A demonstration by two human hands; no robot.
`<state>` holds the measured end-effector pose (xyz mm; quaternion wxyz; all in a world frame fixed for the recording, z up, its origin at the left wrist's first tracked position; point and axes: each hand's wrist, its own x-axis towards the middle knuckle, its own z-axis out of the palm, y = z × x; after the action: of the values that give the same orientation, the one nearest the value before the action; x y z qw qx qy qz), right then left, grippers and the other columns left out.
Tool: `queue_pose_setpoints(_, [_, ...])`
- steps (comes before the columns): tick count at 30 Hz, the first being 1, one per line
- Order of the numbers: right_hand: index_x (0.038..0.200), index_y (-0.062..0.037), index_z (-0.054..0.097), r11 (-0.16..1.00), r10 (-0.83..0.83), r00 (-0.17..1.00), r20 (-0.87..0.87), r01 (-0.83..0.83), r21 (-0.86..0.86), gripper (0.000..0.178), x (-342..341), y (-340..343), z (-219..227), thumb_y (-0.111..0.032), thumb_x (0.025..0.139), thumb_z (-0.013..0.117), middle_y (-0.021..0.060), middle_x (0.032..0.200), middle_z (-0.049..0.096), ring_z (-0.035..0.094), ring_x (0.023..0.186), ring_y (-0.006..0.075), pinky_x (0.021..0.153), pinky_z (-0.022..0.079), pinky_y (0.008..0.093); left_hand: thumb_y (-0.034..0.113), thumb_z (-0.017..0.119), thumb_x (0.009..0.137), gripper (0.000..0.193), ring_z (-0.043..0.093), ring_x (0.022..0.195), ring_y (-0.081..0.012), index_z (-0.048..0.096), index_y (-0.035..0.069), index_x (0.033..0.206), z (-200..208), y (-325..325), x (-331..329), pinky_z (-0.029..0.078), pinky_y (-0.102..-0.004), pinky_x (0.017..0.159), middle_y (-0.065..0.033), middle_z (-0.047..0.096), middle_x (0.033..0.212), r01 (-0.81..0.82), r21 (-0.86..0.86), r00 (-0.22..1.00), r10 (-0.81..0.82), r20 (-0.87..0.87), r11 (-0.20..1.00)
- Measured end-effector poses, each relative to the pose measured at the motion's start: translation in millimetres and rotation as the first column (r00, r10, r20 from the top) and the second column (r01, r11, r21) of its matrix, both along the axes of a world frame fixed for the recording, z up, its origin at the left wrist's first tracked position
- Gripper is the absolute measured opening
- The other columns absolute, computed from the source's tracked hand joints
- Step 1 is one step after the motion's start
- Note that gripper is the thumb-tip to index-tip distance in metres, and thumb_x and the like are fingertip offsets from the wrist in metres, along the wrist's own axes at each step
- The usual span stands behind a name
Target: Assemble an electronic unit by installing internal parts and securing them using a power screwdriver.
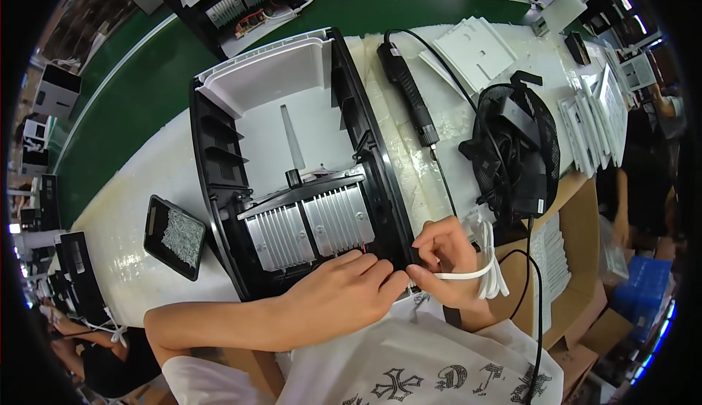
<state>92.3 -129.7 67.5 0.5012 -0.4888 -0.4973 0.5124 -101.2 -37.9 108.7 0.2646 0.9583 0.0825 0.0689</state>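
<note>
An appliance housing (391, 207), black-walled with a white inner panel, lies open before me. Two silver finned heat sinks (336, 220) sit side by side in its nearer part. My left hand (351, 288) reaches over the housing's near edge with curled fingers; whatever they hold is hidden under them. Beside it, at the near right corner, my right hand (452, 262) is closed, thumb close to the left fingertips. A white cable (468, 276) runs into its grip from a looped bundle at the wrist.
An electric screwdriver (409, 94) with a cord lies right of the housing, near a black mesh bag (515, 149) of adapters. A black tray of screws (175, 237) stands left. White plates (475, 54) lie farther back. A cardboard box (578, 259) stands right. Other people work nearby.
</note>
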Motion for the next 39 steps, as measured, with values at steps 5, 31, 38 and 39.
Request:
queue_pose_setpoints(5, [0.105,-0.0054,0.041,0.988,-0.104,0.982,-0.160,0.084,-0.126,0.036,-7.9,-7.3,-8.4,0.002,0.080,0.067,0.0022,0.076,0.041,0.035,0.063,0.0072,0.057,0.030,0.0229,0.007,0.062,0.076,0.013,0.055,0.067,-0.0179,0.054,0.003,0.086,1.9,-1.1,6.1,0.050,-0.0293,0.071,-0.0036,0.050,0.073,0.011,0.033,0.999,-0.010,-0.038,0.999])
queue_pose_setpoints(31, [0.097,-0.0045,0.052,0.725,-0.680,0.721,0.135,0.632,0.274,0.013,98.8,60.1,37.2,-0.017,0.098,0.052,-0.0029,0.059,0.043,0.033,0.042,0.0050,0.039,0.027,0.0227,0.024,0.062,0.074,0.030,0.027,0.139,-0.0446,0.064,0.000,0.093,-48.8,-25.6,-87.9,0.013,-0.0535,0.114,-0.0249,0.048,0.133,-0.571,-0.676,0.201,0.878,0.435,0.466])
queue_pose_setpoints(38, [0.099,-0.0027,0.057,0.893,-0.423,0.354,0.834,0.321,0.316,0.030,209.5,210.0,-15.1,-0.027,0.086,0.069,0.0123,0.077,0.060,0.061,0.071,0.0263,0.067,0.049,0.0364,0.007,0.067,0.066,0.018,0.030,0.140,-0.0439,0.055,0.002,0.079,-65.3,-44.9,-68.2,0.015,-0.0526,0.114,-0.0199,0.054,0.123,-0.337,-0.824,0.006,0.876,0.483,0.456])
queue_pose_setpoints(39, [0.096,-0.0028,0.058,0.929,-0.353,0.278,0.894,0.221,0.298,0.035,204.5,220.5,-23.5,-0.033,0.083,0.070,0.0143,0.086,0.062,0.062,0.081,0.0298,0.071,0.049,0.0384,0.004,0.065,0.067,0.015,0.029,0.140,-0.0437,0.058,0.002,0.080,-67.7,-44.8,-68.0,0.017,-0.0533,0.114,-0.0207,0.052,0.124,-0.329,-0.820,0.012,0.870,0.493,0.469])
